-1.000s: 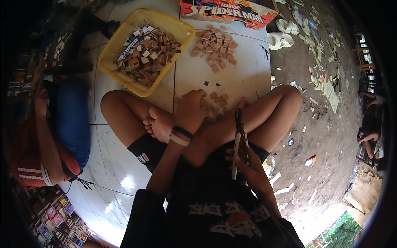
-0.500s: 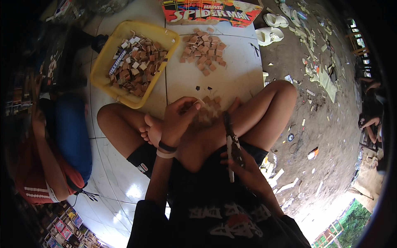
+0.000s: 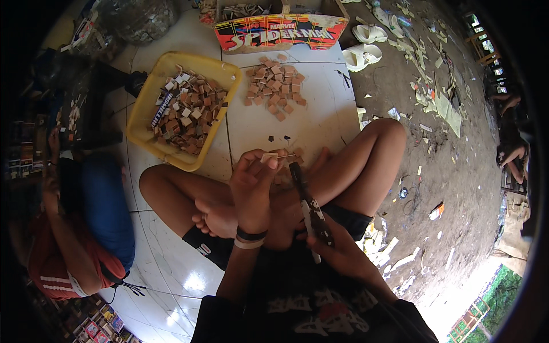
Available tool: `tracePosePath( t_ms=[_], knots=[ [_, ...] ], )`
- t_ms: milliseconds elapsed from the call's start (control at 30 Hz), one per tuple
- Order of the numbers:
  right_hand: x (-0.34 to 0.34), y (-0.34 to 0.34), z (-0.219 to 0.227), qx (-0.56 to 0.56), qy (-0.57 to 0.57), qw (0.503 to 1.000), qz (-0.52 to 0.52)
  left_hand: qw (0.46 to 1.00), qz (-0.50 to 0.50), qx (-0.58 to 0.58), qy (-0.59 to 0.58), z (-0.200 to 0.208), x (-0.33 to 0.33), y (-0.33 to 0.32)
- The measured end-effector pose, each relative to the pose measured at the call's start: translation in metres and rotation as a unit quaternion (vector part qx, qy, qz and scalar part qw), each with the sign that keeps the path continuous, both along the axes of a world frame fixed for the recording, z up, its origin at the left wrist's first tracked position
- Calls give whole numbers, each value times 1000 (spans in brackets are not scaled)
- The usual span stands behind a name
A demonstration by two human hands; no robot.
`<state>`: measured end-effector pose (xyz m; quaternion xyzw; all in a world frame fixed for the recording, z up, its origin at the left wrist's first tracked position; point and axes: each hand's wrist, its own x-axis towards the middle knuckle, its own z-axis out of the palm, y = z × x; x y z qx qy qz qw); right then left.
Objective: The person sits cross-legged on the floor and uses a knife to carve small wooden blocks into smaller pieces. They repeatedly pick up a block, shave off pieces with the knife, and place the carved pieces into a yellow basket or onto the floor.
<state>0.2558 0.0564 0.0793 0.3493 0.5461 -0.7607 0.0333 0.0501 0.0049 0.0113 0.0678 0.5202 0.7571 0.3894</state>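
My left hand pinches a small square wooden tile between thumb and fingers, above my crossed legs. A thin pale sliver sticks out beside the tile toward the right; whether it is a second tile seen edge-on, I cannot tell. My right hand is closed around a dark, long-handled tool like pliers, its finish worn to white in patches. The tool's head points up, close to my left fingertips but apart from them. Behind both lie loose tiles on the floor, partly hidden.
Ahead stands a yellow tub of brown and pale tiles, beside a tile heap. A printed open box is at the back. White clogs and scraps lie on the dirt floor at right. Another person sits at left.
The tool in my right hand has swung left, nearer my left fingers. The thin sliver now shows beside the tile. The whole view has shifted slightly.
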Motion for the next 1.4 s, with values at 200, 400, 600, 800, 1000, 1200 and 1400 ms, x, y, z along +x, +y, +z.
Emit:
tracePosePath(
  t_ms=[200, 400, 600, 800, 1000, 1200, 1400],
  knots=[
    [-11, -1, 7, -2, 24, 999, -24, 999, 6, 20, -36, 2, 8, -1],
    [-14, 3, 18, -6, -37, 999, 16, 998, 3, 49, -37, -2, 12, -6],
    [-16, 0, 23, 44, -27, 999, 11, 996, 18, 87, -14, -10, 14, -7],
    [-19, -2, 31, 45, -21, 999, 12, 996, 46, 82, 11, -14, 16, -8],
    [-25, -4, 35, 62, -26, 997, 26, 994, 68, 89, 19, -8, 17, -10],
    [-27, -7, 36, 64, -27, 997, 37, 991, 80, 92, 49, -4, 15, -13],
    [-29, -9, 39, 48, -19, 999, 18, 990, 82, 90, 67, -4, 15, -15]
  ],
)
